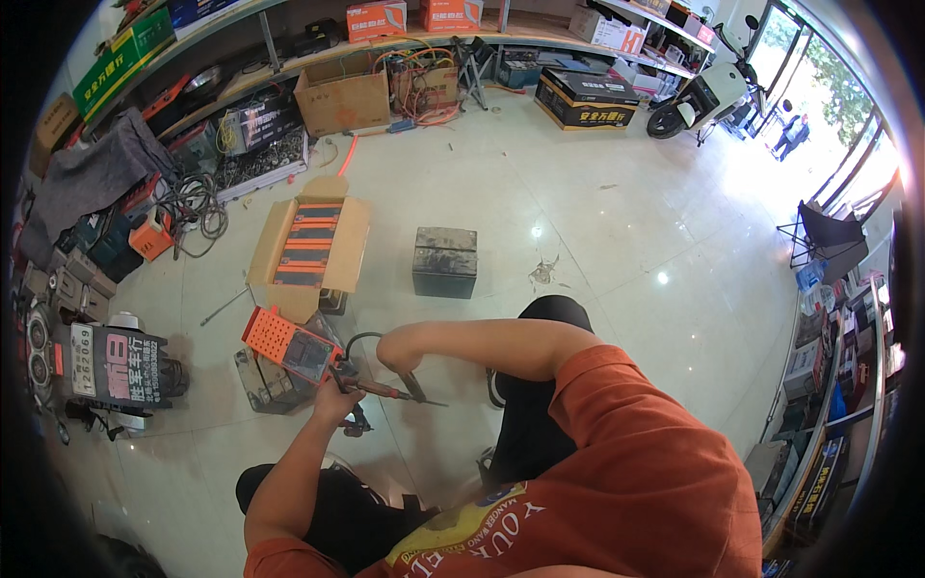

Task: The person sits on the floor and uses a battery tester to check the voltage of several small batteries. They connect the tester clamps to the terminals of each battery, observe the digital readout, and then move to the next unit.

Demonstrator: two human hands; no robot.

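My left hand [333,399] is closed round a slim reddish-brown probe [385,390] whose thin metal tip points right. From above, my right hand [397,351] grips a dark, rod-like handle [414,385], its lower end beside the probe's tip; whether the two touch I cannot tell. Just past my left hand, an orange perforated tester box [272,333] with a grey front panel leans on a dusty dark battery [260,378]. A black cable [362,336] loops near my right hand. Below the probe hangs a dark clamp-like piece [357,420], partly hidden.
An open carton [358,241] of orange-and-black batteries stands beyond the tester. Another dusty battery [445,275] sits on the tiled floor. A scooter [125,371] is at left, loaded shelves [540,39] at the back, a black folding chair [833,236] at right.
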